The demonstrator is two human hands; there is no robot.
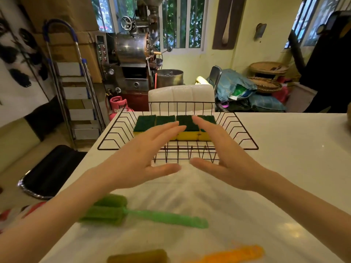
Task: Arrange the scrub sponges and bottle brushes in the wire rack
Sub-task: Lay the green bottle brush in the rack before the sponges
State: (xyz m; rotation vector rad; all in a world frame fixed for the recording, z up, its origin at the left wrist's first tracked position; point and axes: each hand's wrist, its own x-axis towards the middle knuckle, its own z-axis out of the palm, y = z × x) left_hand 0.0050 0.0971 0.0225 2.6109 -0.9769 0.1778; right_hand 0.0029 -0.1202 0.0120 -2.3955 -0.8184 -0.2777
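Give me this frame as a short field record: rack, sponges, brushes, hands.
wire rack: black, on the white table, far side
scrub sponges: four green-and-yellow, side by side in a row inside the rack
green bottle brush: lying flat on the table, outside the rack, near side
orange bottle brush: on the table at the bottom edge, blurred
left hand: open, empty, at the rack's near side
right hand: open, empty, mirroring the left

left hand (150, 158): bare, no ring or glove | right hand (224, 156): bare, no ring | forearms behind fingers: bare, unsleeved | image motion-blurred
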